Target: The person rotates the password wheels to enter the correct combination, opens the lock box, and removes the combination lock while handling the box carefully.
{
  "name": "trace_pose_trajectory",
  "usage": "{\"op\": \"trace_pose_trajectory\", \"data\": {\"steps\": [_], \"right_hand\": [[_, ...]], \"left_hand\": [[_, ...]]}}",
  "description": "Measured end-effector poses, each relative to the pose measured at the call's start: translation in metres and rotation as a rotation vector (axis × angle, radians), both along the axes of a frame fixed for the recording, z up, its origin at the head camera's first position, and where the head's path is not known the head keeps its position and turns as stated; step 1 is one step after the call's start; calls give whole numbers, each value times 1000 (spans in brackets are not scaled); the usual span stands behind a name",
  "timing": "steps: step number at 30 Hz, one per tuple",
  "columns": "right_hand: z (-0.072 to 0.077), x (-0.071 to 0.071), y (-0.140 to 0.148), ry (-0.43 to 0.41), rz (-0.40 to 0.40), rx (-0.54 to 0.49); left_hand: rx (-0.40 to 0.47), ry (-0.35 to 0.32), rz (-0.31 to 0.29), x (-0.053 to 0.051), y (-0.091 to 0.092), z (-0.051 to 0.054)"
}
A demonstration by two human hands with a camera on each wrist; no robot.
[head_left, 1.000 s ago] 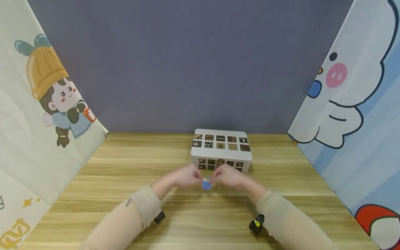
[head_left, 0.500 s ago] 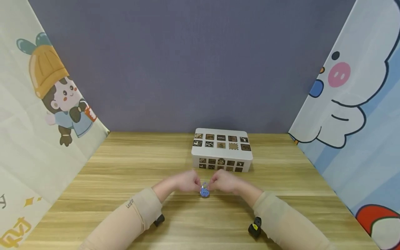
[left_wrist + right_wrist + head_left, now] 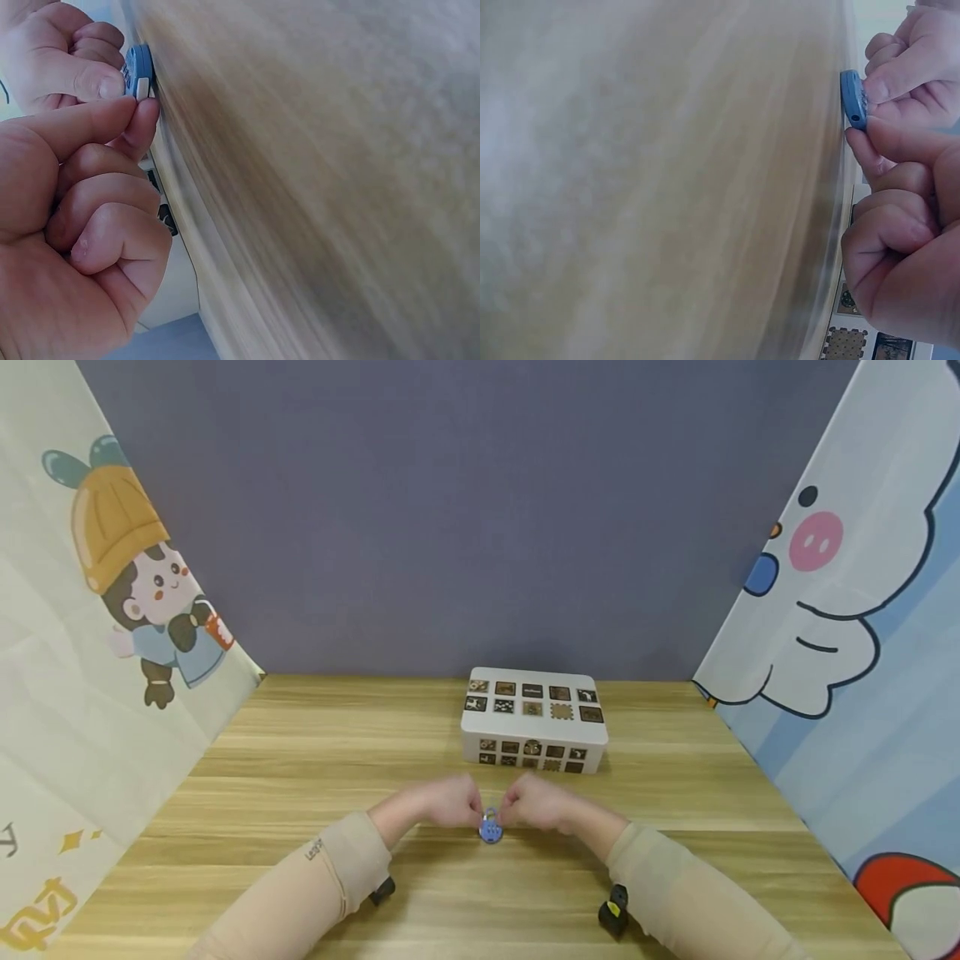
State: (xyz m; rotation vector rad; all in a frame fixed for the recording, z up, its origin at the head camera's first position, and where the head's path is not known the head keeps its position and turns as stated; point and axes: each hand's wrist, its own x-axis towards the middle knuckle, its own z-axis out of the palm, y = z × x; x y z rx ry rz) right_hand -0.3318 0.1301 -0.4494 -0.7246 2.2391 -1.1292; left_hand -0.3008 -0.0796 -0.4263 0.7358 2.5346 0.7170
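Note:
A small blue combination padlock (image 3: 491,832) is between the two hands in the head view, with its shackle towards the box. My left hand (image 3: 453,800) pinches its left side between thumb and forefinger, other fingers curled in. From the opposite side, thumb and forefinger of my right hand (image 3: 534,802) pinch the padlock too. Both wrist views show the padlock (image 3: 141,71) edge-on, close to the tabletop; whether it touches the wood I cannot tell. Fingertips cover part of its body (image 3: 852,100).
Behind the hands stands a white box (image 3: 534,720) with dark square pictures on its lid and front. Everything is on a wood-grain table (image 3: 337,735). A grey-blue panel (image 3: 480,518) rises at the back, with printed cartoon sheets on both sides.
Both hands have come back towards me with the padlock, away from the box. The pinch looks the same, and the box has stayed in place.

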Motion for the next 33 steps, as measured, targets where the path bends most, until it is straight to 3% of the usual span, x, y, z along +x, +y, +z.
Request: {"op": "trace_pose_trajectory", "data": {"steps": [19, 28, 33], "right_hand": [[0, 5, -2, 35, 19, 51], [2, 2, 1, 83, 16, 20], [7, -4, 5, 161, 8, 16]], "left_hand": [[-35, 0, 28, 2, 4, -2], [-7, 0, 28, 1, 2, 0], [50, 26, 48, -1, -3, 3]]}}
